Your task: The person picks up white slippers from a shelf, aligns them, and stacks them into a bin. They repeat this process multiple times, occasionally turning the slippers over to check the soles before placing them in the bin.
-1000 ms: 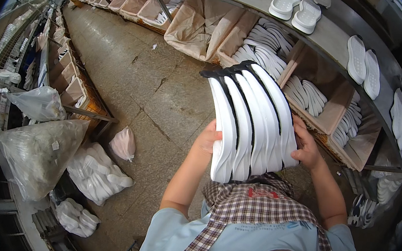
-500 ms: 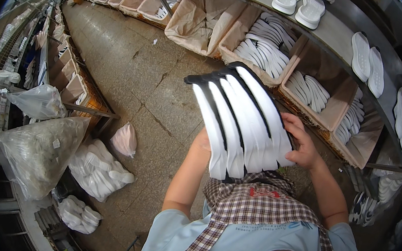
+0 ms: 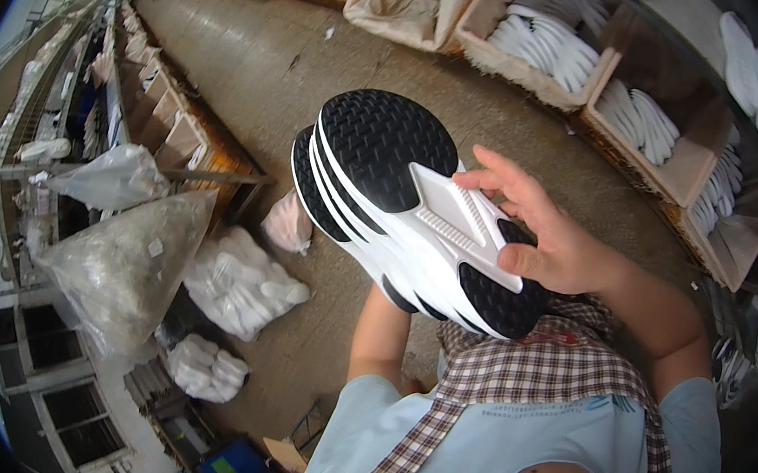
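A stack of several white shoe soles [image 3: 430, 242] with black treads is tilted in front of my chest, and the uppermost one faces me with its patterned underside. My right hand [image 3: 552, 238] grips the right edge of that top sole, thumb on the white arch and fingers at the far side of it. From below, my left forearm [image 3: 379, 335] runs up under the stack. My left hand itself is hidden behind the soles, bearing them from beneath.
Cloth-lined bins [image 3: 549, 55] holding white soles line the right side under a shelf. More bins [image 3: 164, 109] stand along the left. On the floor at left lie a large clear sack [image 3: 127, 269], bags of white soles [image 3: 242, 286] and a pink bag [image 3: 289, 223].
The stack has turned over from its fanned white edges to its black tread side. My right hand has moved from the stack's side onto the top sole. The view has shifted.
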`<act>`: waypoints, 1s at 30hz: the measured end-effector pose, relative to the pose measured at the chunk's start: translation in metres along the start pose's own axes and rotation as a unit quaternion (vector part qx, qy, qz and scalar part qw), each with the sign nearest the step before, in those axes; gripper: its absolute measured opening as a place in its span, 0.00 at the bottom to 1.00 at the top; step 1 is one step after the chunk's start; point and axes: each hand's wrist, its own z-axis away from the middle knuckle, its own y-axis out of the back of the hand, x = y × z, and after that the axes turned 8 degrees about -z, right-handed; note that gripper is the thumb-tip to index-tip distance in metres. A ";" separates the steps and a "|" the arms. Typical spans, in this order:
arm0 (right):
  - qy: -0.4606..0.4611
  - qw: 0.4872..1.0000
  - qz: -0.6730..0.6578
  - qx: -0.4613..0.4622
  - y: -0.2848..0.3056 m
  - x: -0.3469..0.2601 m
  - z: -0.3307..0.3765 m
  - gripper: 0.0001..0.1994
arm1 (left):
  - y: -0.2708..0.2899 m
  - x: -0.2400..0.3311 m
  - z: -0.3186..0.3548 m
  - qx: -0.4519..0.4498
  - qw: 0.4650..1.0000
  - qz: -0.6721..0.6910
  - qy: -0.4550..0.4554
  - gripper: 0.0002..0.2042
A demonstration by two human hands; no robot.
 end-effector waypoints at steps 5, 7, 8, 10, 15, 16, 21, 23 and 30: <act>-0.037 0.997 -0.059 -0.025 -0.014 0.009 -0.020 0.35 | 0.012 -0.003 0.019 0.031 0.997 0.054 -0.049 0.29; -0.045 0.996 -0.065 -0.035 -0.020 0.011 -0.027 0.35 | 0.018 -0.004 0.026 0.044 0.994 0.074 -0.070 0.29; -0.053 0.995 -0.073 -0.038 -0.023 0.012 -0.031 0.35 | 0.021 -0.005 0.029 0.049 0.992 0.083 -0.080 0.29; -0.065 0.993 -0.092 -0.040 -0.029 0.013 -0.040 0.36 | 0.026 -0.005 0.035 0.061 0.989 0.096 -0.099 0.30; -0.068 0.986 0.112 -0.103 -0.038 0.014 -0.058 0.42 | 0.034 -0.005 0.051 0.087 0.980 0.123 -0.130 0.31; -0.019 0.953 0.273 -0.132 -0.040 0.012 -0.058 0.43 | 0.036 -0.005 0.053 0.090 0.978 0.129 -0.135 0.31; -0.104 0.958 0.210 -0.165 -0.033 0.024 -0.083 0.43 | 0.049 -0.007 0.064 0.087 0.966 0.163 -0.181 0.32; -0.212 0.963 -0.120 -0.112 -0.016 0.029 -0.087 0.42 | 0.056 -0.008 0.067 0.077 0.960 0.181 -0.201 0.32; -0.221 0.786 -0.574 0.067 0.031 0.061 -0.077 0.30 | 0.074 -0.015 0.076 0.001 0.930 0.251 -0.269 0.33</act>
